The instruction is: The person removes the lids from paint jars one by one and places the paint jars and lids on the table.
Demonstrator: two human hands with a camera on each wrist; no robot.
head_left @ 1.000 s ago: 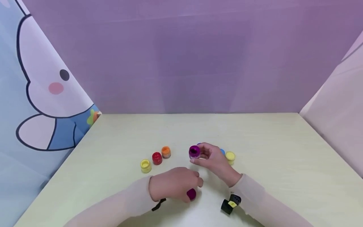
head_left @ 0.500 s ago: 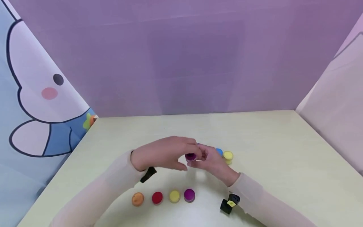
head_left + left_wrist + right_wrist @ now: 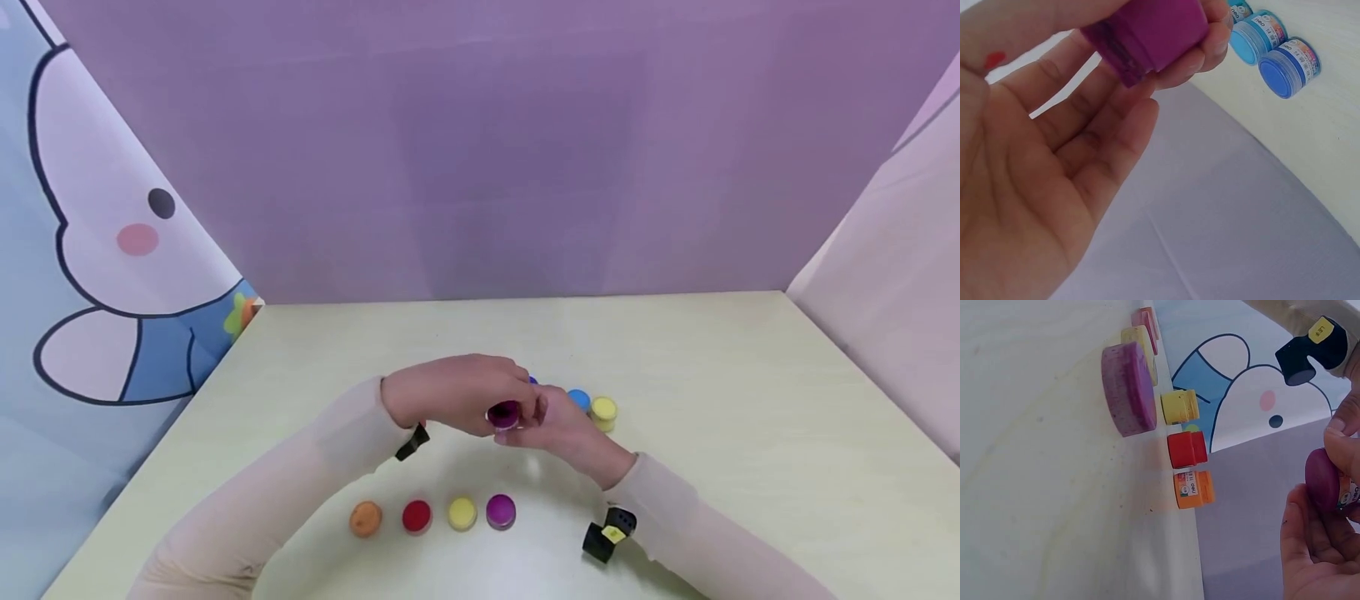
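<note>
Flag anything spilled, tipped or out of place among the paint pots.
Nothing spilled or tipped. Both hands hold the purple pot above the table; four discs lie in a neat row, and the blue pots stand upright.

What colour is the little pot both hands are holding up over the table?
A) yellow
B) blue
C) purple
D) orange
C: the small pot pinched between the left hand and the right hand is purple; the left wrist view shows its purple body against the fingers.
</note>
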